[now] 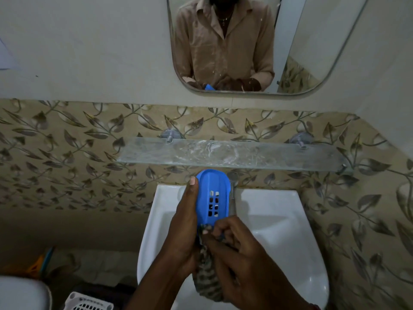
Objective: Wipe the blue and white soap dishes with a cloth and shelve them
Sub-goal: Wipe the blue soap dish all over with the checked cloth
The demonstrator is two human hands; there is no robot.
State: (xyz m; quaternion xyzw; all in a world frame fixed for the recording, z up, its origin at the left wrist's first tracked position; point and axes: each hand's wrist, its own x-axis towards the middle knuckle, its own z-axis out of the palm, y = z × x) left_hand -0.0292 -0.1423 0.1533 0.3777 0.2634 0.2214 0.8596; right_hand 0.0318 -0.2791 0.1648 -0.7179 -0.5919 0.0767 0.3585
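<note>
blue soap dish (213, 195): smooth oval plastic, slotted base | my left hand (185, 222) grips it | my right hand (237, 253) pinches striped, probably woven cloth (206, 278)

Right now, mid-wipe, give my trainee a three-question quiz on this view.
1. True or false: the glass shelf already holds a dish.
2. Which hand grips the blue soap dish: A left, B right?
3. What does the right hand press against the dish's near end?

Key: 1 false, nothing stands on it. 2 A, the left hand. 3 The patterned cloth, above the white sink.
</note>
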